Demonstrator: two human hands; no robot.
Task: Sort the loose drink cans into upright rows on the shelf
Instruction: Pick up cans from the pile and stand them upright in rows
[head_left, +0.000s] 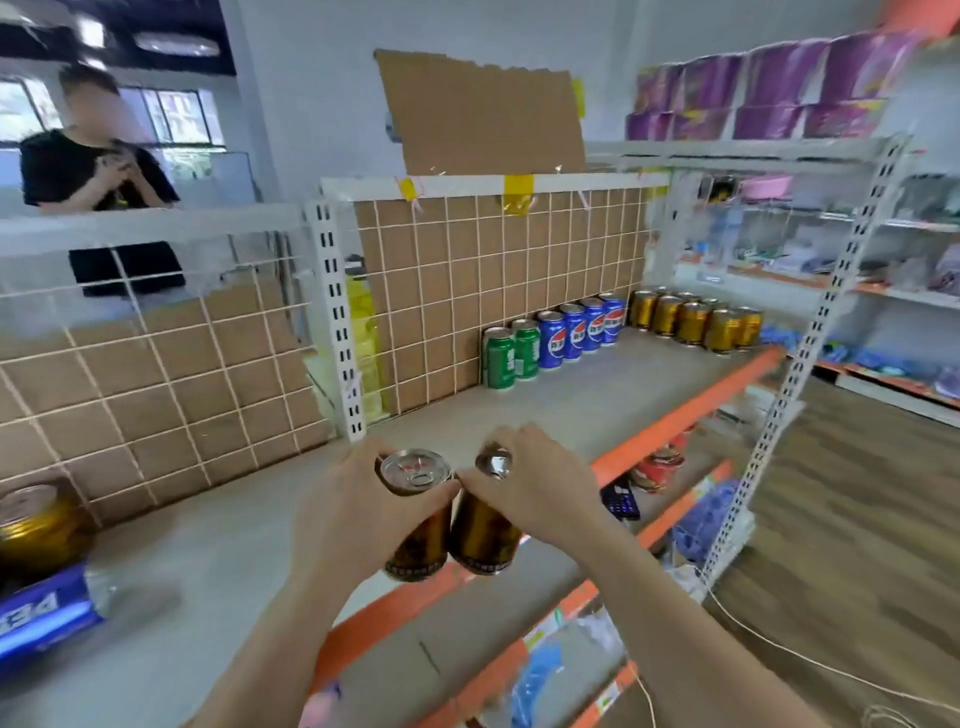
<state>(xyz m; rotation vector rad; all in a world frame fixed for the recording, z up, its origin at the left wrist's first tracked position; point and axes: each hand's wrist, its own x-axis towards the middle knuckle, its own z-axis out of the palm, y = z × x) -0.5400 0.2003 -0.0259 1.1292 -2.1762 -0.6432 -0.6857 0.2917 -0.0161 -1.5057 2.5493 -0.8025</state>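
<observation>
Gold cans (483, 535) in left hand (343, 512), right hand (545, 483)

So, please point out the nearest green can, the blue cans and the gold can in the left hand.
nearest green can (500, 364): head view, middle of its side.
blue cans (573, 335): head view, on one can's label.
left-hand gold can (414, 469): head view, its silver lid.

Glossy gold metal cans (483, 530), matt grey shelf board (597, 395), brown cardboard backing (467, 260).
</observation>
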